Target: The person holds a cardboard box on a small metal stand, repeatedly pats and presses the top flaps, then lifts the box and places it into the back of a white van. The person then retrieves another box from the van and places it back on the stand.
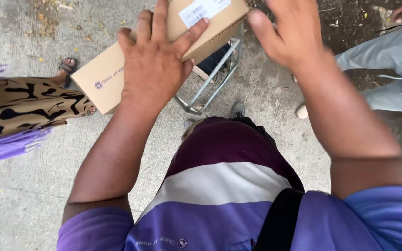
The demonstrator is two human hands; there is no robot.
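Steadying a long cardboard box (112, 69) above a metal frame (210, 83), left hand (157, 69) spread flat on its top, right hand (287, 35) open just beside its labelled end; next, probably a firmer two-handed grip.

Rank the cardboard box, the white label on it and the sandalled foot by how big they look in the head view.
1. Cardboard box, clearly largest, with the left hand lying across it.
2. White label.
3. Sandalled foot, partly hidden and farther from the camera, so its rank against the label is unsure.

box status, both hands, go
Left hand flat on the cardboard box. Right hand open beside its far end. Metal frame underneath.
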